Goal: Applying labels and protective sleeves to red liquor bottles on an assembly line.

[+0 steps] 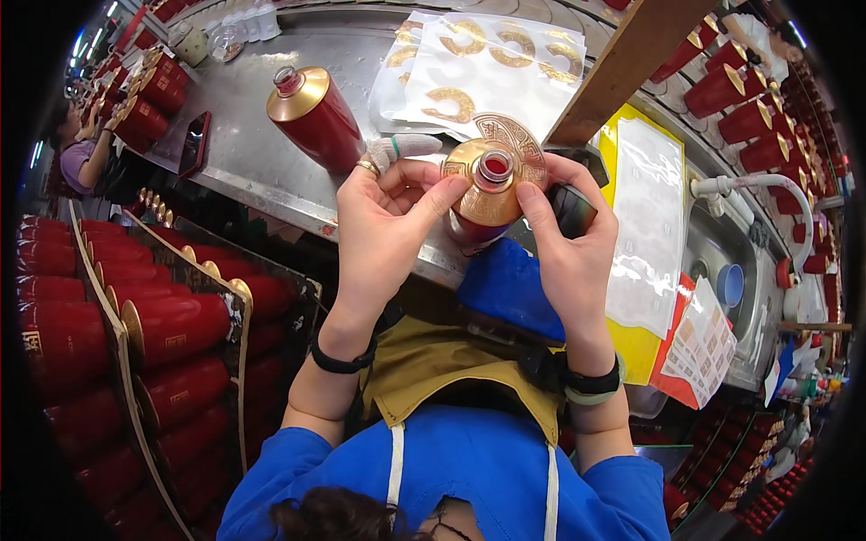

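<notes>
A red bottle (475,233) with a gold shoulder and an open, clear neck is tilted toward me at the counter's near edge. Around its neck lies a gold C-shaped patterned decal (510,135), one end of it standing off the shoulder at the far side. My left hand (388,212) grips the bottle from the left, thumb pressed on the gold shoulder; a white cover wraps one of its fingertips. From the right, my right hand (575,234) grips the shoulder and decal, its thumb near the neck. Its other fingertips are partly hidden behind.
A second red bottle (317,122) stands left on the metal counter (244,149). White sheets of gold decals (492,63) lie beyond my hands. Right are a wooden post (622,63), yellow sheet (639,356), sink and tap (767,180). Racked red bottles (176,325) fill the lower left.
</notes>
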Tool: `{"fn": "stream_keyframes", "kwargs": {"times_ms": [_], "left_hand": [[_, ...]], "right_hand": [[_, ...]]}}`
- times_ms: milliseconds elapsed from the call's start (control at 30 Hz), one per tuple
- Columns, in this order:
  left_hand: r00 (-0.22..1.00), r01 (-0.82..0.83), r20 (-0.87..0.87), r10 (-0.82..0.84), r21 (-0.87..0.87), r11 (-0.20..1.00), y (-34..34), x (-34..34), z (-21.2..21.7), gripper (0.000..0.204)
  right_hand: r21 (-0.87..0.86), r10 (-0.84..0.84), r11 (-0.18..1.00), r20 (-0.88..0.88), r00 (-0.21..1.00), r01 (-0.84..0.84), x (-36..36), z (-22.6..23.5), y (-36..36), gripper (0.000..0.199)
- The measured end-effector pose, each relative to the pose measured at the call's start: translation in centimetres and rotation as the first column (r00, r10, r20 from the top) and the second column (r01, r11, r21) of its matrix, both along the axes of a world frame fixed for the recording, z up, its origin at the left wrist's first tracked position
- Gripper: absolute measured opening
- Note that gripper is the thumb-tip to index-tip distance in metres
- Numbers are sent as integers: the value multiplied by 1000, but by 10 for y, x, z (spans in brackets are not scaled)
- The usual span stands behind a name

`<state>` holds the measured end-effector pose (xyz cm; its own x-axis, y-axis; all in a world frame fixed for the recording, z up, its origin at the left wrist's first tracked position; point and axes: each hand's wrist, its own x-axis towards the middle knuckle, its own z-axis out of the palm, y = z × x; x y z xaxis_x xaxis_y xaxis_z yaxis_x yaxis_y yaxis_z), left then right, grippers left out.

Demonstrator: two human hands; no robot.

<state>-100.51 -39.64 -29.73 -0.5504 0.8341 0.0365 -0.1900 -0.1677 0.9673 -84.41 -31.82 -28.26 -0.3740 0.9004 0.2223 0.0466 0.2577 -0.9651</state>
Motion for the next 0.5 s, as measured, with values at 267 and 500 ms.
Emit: {"fn": "stream_keyframes", "kwargs": {"times_ms": [267, 500], "left_hand": [[1000, -17, 10, 17, 1, 1000, 0, 4, 2, 37], [1000, -20, 3, 20, -7, 1000, -1, 6, 0, 37]], "right_hand": [[1, 8, 1000, -7, 1000, -8, 2, 3, 0, 21], [16, 11, 1000, -13, 1000, -11, 3, 0, 1, 21]]}}
